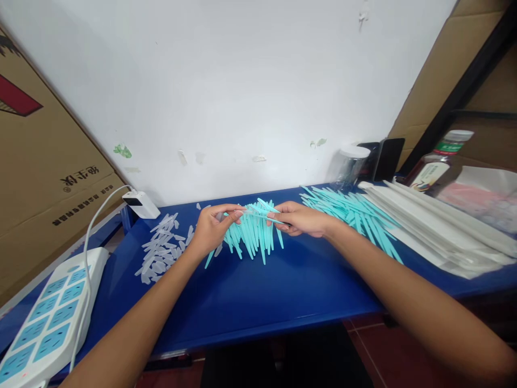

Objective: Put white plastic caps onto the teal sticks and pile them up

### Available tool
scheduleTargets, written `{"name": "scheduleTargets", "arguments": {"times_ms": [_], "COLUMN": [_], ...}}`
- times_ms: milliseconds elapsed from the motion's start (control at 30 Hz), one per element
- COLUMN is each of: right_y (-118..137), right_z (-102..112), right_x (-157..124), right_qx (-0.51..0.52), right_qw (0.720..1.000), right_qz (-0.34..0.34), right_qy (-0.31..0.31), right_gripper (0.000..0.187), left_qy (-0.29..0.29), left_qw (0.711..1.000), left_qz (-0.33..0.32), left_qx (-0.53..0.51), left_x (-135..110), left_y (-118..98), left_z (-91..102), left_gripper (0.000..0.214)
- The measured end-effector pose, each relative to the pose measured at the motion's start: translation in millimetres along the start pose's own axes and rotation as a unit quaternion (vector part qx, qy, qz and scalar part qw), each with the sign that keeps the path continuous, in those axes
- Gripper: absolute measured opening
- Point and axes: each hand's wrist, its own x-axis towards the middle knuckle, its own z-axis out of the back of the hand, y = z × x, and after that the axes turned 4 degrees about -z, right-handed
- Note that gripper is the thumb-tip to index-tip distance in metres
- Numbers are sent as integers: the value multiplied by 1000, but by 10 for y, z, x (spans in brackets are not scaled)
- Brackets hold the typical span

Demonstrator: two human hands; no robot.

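My right hand (298, 218) is closed round the end of a slim teal plastic stick that points left. My left hand (216, 227) pinches a small clear plastic sleeve at the stick's other end; whether the sleeve sits on the stick I cannot tell. Under both hands lies a pile of teal sticks (252, 237), side by side on the blue table (258, 302). To the left of my left hand, small clear sleeves (159, 250) are scattered in a loose heap. A second heap of teal sticks (347, 207) spreads beyond my right forearm.
A white power strip (60, 318) and a small white charger (141, 203) with a cable stand at left, beside a cardboard box (52, 161). At right are flat white plastic bags (436, 226), a clear jar (350, 164) and a bottle (434, 167). A white wall (242, 97) rises behind.
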Motion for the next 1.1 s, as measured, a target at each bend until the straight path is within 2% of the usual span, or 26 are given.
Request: {"name": "scheduleTargets", "arguments": {"times_ms": [367,533,733,900,1000,1100], "right_y": [39,30,26,26,9,-5], "right_z": [13,-17,-106,-130,-124,-126], "right_x": [-41,-13,-11,-33,-18,6], "right_qx": [-1,-7,-17,-5,-7,-18], "right_qw": [1000,1000,999,999,999,1000], "right_qz": [7,-3,-6,-3,-4,15], "right_qy": [-7,8,33,39,36,2], "right_gripper": [29,33,38,37,37,38], "left_qy": [-4,25,65,58,56,24], "left_qw": [1000,999,993,988,989,996], "left_qz": [-9,-25,-90,-131,-127,-76], "left_qx": [5,15,31,52,60,47], "left_x": [11,-22,-90,-133,-154,-146], "left_y": [-18,6,-78,-156,-193,-222], "left_z": [30,1,-109,-151,-171,-194], "left_gripper": [22,23,17,17,18,22]}}
